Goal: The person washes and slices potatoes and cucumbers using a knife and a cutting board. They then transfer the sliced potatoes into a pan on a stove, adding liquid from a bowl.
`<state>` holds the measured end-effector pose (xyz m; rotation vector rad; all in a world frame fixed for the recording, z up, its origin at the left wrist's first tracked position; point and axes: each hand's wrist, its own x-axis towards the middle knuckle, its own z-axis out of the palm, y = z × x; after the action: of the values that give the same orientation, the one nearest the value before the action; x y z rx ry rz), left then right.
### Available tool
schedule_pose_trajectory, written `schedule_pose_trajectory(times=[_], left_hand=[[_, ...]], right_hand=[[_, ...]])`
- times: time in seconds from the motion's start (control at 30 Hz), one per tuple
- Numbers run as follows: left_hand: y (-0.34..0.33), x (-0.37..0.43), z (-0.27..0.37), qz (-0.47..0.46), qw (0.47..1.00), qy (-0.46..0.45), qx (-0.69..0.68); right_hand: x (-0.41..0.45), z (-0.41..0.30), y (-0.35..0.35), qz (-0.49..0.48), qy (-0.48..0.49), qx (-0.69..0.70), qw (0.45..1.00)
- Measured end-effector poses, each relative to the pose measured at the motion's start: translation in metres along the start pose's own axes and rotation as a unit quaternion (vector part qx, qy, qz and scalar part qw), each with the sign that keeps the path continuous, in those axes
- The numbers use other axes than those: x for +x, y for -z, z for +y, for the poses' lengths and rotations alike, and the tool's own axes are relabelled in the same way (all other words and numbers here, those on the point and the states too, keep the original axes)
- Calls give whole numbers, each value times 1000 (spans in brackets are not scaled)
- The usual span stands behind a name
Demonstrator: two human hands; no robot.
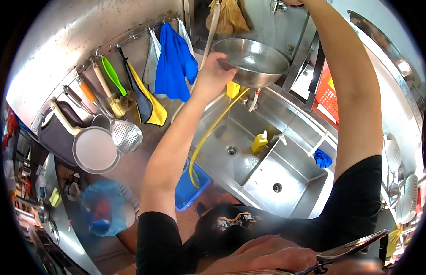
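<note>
My left hand (218,74) grips the near left rim of a stainless steel bowl (254,77), with the thumb and fingers on its edge. The bowl is raised above the sink, under a metal tap (277,7), and a thin stream seems to fall towards it. My right arm reaches up to the top edge of the picture. Only a small part of my right hand (295,2) shows, beside the tap, so its fingers cannot be made out. Below lies a double stainless steel sink (216,137) with a yellow bottle (259,143) in it.
A yellow hose (213,127) runs from the sink over its edge into a blue plastic basin (192,192). On wall hooks at left hang a blue cloth (173,62), a skimmer (126,136) and a frying pan (96,149). A crumpled blue cloth (323,158) rests at the sink's right side.
</note>
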<state>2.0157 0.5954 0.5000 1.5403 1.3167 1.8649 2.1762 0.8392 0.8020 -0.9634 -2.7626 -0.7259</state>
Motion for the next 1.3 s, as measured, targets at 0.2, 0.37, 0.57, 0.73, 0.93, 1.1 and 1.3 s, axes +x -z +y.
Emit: schedule_pose_trajectory(times=[0.2,0.37,0.57,0.73,0.93,1.1,1.3], left_hand=[[1,10,18,22,983,-92,155],[2,16,22,30,992,-38,121],[2,23,20,26,994,-24,100],[6,19,19,25,991,-22,127],[4,22,18,22,993,-39,112],[6,21,22,30,988,-37,150],[7,22,21,23,987,-22,159]], right_hand=[[0,7,-7,-24,-53,22,998],[4,10,-12,-39,20,26,999],[7,16,-13,16,10,-5,1000],[15,17,-24,-20,-31,-10,999],[28,31,-29,-34,-15,-56,998],[20,21,-19,-68,-28,-36,997],[5,5,-12,-48,-49,-72,995]])
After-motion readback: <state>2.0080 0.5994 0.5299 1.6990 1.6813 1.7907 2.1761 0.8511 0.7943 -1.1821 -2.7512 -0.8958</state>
